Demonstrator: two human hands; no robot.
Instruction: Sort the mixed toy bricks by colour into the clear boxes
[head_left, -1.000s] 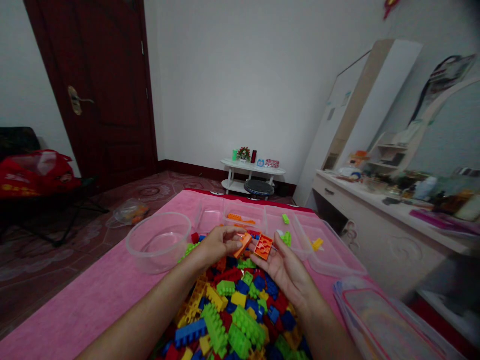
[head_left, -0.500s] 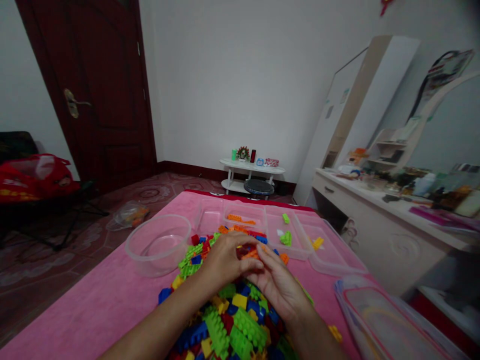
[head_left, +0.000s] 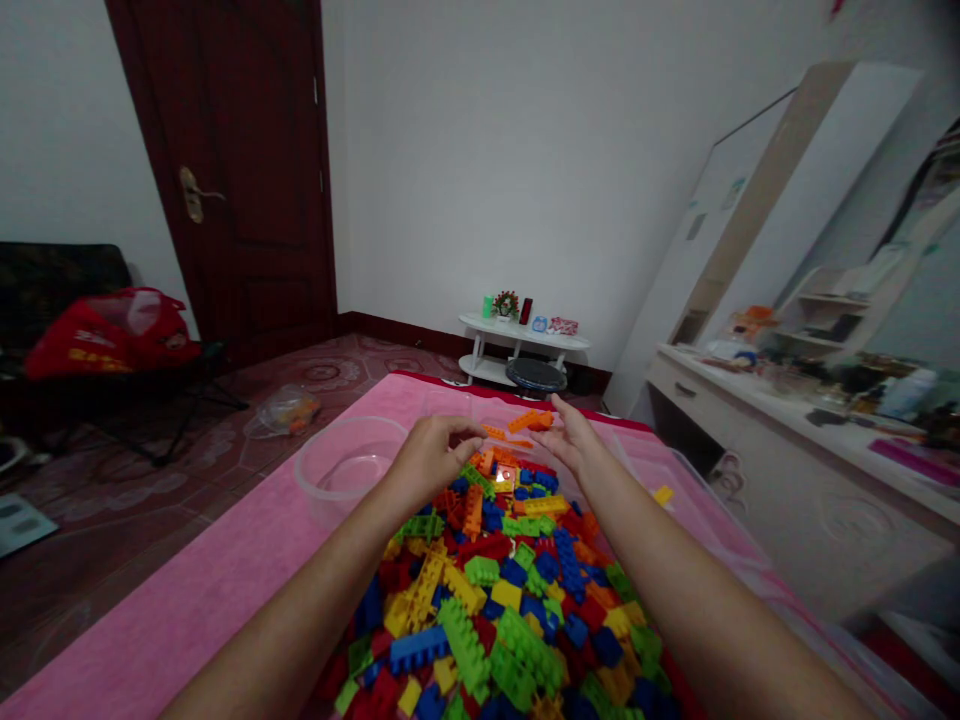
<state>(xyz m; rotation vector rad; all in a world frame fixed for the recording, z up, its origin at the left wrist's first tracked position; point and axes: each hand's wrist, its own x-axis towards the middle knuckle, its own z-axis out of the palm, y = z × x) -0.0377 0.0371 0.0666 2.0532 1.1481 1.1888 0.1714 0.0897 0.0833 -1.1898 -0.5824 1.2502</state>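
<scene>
My right hand [head_left: 574, 438] reaches over the far side of the brick pile, its thumb and fingers around orange toy building bricks [head_left: 531, 420]. My left hand [head_left: 439, 450] hovers above the pile's far left part, fingers curved and a little apart, with nothing visible between them. Beyond its fingertips, more orange bricks [head_left: 493, 432] lie in a clear plastic box. Below both hands spreads a large pile of building bricks [head_left: 506, 595] in green, blue, yellow, red and orange.
A round clear tub [head_left: 349, 455] stands left of the pile on the pink cloth [head_left: 217, 560]. At the right, a clear box [head_left: 694, 490] has a yellow brick [head_left: 663, 495] by it. A white dresser [head_left: 795, 470] stands beyond the right edge.
My hands have come apart from over the pile. The right one has moved forward and right with the orange bricks; the left stays to the left. The view has turned slightly left.
</scene>
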